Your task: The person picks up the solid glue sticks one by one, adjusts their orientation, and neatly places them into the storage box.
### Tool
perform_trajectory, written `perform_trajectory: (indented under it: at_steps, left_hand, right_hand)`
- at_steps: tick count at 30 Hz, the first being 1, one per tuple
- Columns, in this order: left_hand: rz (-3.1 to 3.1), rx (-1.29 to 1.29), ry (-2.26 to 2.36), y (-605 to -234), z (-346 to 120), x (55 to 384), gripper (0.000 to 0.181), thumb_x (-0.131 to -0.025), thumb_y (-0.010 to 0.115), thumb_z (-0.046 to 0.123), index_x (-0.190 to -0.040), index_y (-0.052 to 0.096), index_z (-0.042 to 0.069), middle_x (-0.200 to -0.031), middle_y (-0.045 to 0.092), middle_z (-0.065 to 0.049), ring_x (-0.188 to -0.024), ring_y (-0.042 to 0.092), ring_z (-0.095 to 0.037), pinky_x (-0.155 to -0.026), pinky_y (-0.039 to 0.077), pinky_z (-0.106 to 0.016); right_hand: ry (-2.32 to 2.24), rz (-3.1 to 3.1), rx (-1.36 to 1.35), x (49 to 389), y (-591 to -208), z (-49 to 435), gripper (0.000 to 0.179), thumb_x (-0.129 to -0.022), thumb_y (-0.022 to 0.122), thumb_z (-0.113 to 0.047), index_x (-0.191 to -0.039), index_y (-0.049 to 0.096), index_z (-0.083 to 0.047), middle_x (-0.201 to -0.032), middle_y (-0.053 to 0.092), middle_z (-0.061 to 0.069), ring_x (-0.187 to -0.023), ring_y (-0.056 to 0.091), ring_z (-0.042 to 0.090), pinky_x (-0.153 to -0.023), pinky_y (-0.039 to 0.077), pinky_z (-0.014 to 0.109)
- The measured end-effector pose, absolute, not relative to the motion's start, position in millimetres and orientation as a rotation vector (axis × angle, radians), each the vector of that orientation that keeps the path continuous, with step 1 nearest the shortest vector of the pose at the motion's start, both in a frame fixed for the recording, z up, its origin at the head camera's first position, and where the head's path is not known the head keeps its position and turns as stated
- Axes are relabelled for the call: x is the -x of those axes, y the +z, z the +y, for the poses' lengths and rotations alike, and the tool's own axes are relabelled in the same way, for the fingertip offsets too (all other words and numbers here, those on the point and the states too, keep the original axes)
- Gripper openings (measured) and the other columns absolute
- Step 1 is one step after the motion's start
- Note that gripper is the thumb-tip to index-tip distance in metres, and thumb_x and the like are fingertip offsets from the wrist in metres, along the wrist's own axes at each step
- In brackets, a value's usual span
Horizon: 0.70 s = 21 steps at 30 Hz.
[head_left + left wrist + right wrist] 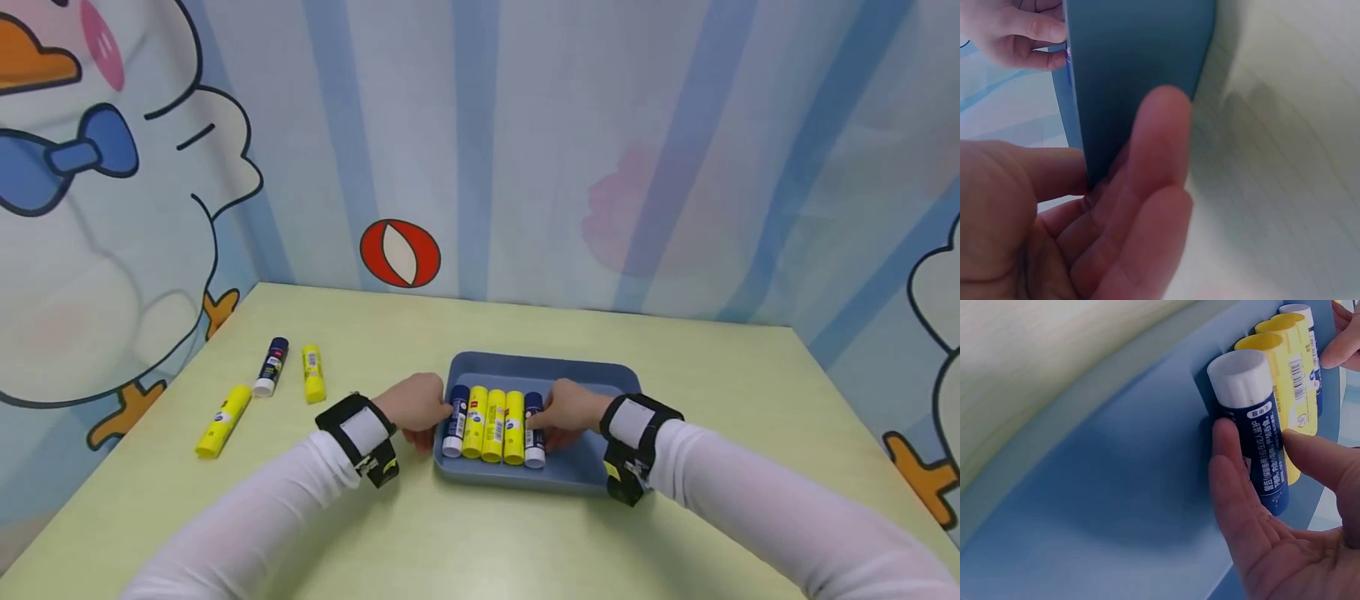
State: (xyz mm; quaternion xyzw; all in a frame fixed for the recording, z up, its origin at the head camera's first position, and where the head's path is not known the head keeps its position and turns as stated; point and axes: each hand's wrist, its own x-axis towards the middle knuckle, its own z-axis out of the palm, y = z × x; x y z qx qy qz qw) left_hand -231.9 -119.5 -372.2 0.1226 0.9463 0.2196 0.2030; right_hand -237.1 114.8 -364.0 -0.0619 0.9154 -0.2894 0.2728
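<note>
A blue-grey tray (pixel 576 462) holds a side-by-side row: a navy glue stick (pixel 456 421), three yellow glue sticks (pixel 493 427) and another navy glue stick (pixel 534 429). My right hand (pixel 572 411) pinches the rightmost navy glue stick (pixel 1259 444) between thumb and fingers; its white end faces the tray's near side. At the tray's left edge, my left hand (pixel 415 404) grips the wall, thumb at the rim and fingers along the outside of the tray (pixel 1141 56). The left thumb tip is close to the leftmost navy stick.
Left on the pale yellow table (pixel 360 542) lie a navy glue stick (pixel 272 367) and two yellow ones, one upper (pixel 313 373) and one lower (pixel 223 421). A printed cloth backdrop (pixel 525 167) stands behind the table and at both sides.
</note>
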Motion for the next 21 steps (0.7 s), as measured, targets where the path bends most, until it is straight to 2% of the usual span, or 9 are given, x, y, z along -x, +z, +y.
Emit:
perform_trajectory:
  at_steps: [11, 21]
  left_hand:
    - [2.639, -0.301, 0.600, -371, -117, 231, 0.036, -0.099, 0.056, 0.016, -0.066, 0.061, 0.002, -0.051, 0.062, -0.006, -0.042, 0.061, -0.017, -0.041, 0.048, -0.024]
    - [2.649, -0.301, 0.626, -371, -117, 232, 0.037, -0.099, 0.055, 0.015, -0.064, 0.061, 0.002, -0.050, 0.062, -0.006, -0.043, 0.061, -0.018, -0.041, 0.047, -0.025]
  right_hand:
    - [-0.873, 2.365, 0.165, 236, -360, 120, 0.023, -0.096, 0.061, -0.013, -0.105, 0.064, 0.008, -0.079, 0.071, 0.010, -0.073, 0.071, 0.021, -0.069, 0.057, 0.032]
    - [-0.863, 2.390, 0.274, 240, -345, 146, 0.032, -0.098, 0.058, -0.021, -0.115, 0.063, 0.006, -0.086, 0.069, 0.010, -0.075, 0.069, 0.022, -0.068, 0.056, 0.033]
